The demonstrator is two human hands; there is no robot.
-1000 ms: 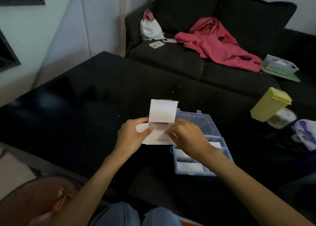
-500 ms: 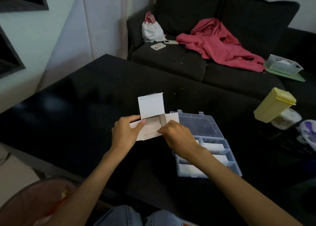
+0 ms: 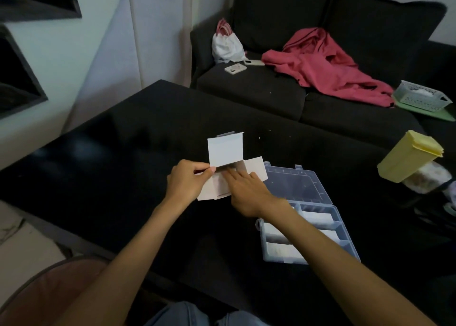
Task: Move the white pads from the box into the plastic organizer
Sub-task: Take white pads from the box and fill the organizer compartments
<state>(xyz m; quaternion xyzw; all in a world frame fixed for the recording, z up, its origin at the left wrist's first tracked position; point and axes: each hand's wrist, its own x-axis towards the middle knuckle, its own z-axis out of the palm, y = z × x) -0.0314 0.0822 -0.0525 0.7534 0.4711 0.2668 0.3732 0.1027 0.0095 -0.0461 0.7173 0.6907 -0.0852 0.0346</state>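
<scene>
Both hands point(image 3: 217, 185) forward — fingers curled

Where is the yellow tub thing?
In the head view, the yellow container lies tilted at the right edge of the black table, beyond the open plastic organizer and in front of the dark sofa.

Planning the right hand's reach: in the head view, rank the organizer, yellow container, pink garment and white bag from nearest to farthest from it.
1. Organizer, just right of the right hand.
2. Yellow container, far right on the table.
3. Pink garment, on the sofa.
4. White bag, sofa's left corner; close to the garment's rank.
</scene>
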